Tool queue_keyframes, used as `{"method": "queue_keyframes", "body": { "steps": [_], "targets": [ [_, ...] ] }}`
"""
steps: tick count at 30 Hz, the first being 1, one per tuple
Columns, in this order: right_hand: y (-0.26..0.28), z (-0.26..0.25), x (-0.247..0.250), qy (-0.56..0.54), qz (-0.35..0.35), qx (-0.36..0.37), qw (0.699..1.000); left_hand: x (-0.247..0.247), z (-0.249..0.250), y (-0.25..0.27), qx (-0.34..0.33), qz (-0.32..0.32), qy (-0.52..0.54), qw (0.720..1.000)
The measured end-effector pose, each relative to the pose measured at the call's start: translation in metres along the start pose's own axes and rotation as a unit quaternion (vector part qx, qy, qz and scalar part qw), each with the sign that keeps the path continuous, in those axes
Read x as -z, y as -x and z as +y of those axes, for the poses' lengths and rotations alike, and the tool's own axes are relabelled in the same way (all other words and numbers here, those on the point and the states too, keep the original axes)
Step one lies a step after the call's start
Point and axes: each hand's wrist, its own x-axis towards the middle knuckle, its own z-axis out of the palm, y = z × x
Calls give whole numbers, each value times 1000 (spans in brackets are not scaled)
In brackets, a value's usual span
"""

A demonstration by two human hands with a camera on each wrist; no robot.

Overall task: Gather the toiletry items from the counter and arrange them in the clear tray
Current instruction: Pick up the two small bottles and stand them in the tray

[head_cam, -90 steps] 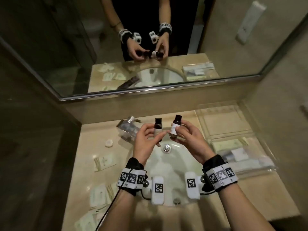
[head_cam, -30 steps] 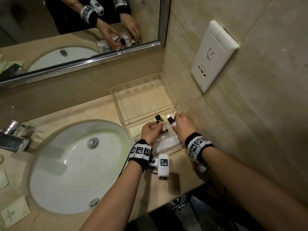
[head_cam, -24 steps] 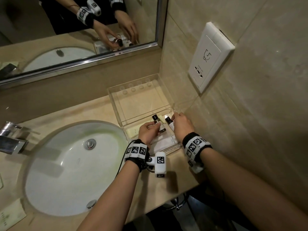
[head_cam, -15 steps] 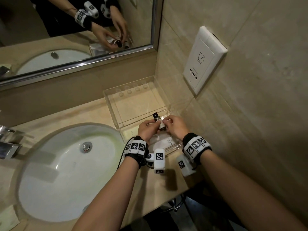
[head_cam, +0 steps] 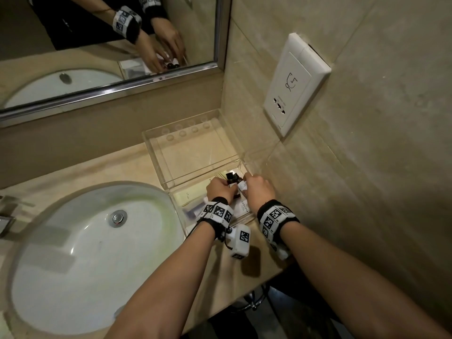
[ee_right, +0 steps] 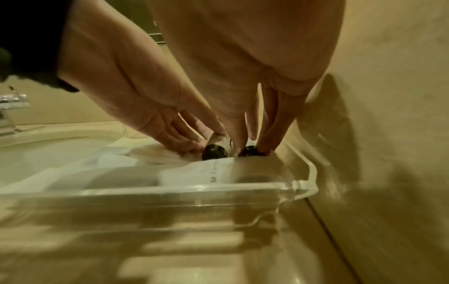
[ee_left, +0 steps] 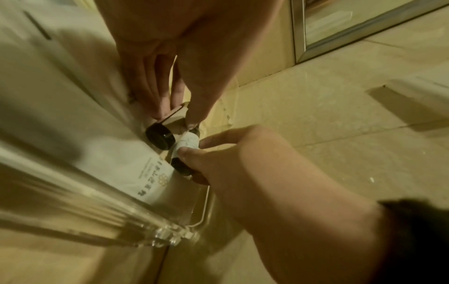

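Observation:
Two small dark bottles with white labels lie side by side at the right end of the clear tray (head_cam: 245, 217), on white packets (ee_left: 150, 173). My left hand (head_cam: 223, 184) pinches the left bottle (ee_left: 160, 138), whose dark cap faces the left wrist camera. My right hand (head_cam: 247, 182) pinches the right bottle (ee_left: 187, 143) by its label. In the right wrist view the two dark bottle ends (ee_right: 215, 151) (ee_right: 250, 150) sit just inside the tray rim (ee_right: 218, 189). The fingers hide most of both bottles.
A second clear box (head_cam: 190, 148) stands behind the tray against the wall. The white sink basin (head_cam: 85, 253) is on the left, with the faucet (head_cam: 5, 221) at the frame's edge. The tiled wall with a socket plate (head_cam: 293, 86) is close on the right.
Both hands carried the bottles from above the sink to the tray on the right. They then drew together and lowered the bottles from upright to lying in the tray.

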Motion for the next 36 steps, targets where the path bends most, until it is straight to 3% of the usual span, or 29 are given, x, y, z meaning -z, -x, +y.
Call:
{"method": "queue_keyframes", "body": {
  "steps": [6, 18, 36],
  "targets": [
    [1, 1, 1, -2, -3, -1, 1000, -5, 4, 3, -21, 9, -22, 999],
    [6, 1, 4, 25, -35, -11, 999, -2, 2, 8, -101, -54, -38, 993],
    [6, 4, -2, 26, -28, -16, 999, -2, -2, 12, -132, -67, -49, 988]
  ]
}}
